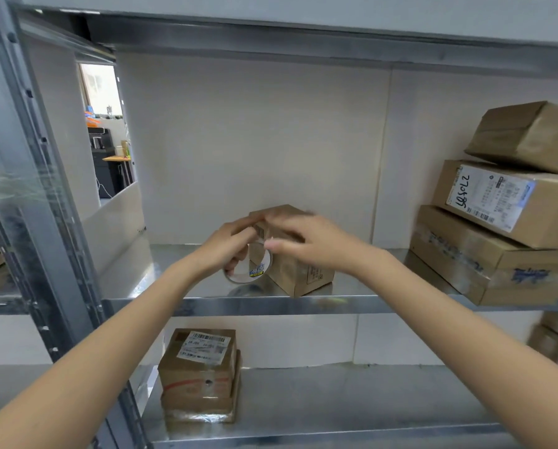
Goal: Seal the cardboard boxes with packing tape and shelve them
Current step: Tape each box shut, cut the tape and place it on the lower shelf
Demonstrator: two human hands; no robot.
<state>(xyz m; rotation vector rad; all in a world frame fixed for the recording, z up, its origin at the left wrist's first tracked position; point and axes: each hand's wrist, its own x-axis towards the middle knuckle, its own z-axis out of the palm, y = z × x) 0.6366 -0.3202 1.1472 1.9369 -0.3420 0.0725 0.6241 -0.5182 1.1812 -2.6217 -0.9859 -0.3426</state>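
Both hands on small box [290, 254]: left hand [229, 244] grips tape roll [250, 270], right hand [306, 241] spread.

Even soft light, glare on metal shelf [303, 304] edge, motion-blurred right hand [306, 241], wide-angle bowing at edges

Grey sheet-metal upper shelf [206, 303], glossy, on a perforated steel upright at its left edge. Small brown cardboard box [298, 273] stands near the front edge, about mid-width. Large flat brown carton with blue print [484, 264] sits at the right end, overhanging the front edge. Matching lower metal shelf [335, 403]: squat brown labelled cardboard box [200, 374] towards its left end.
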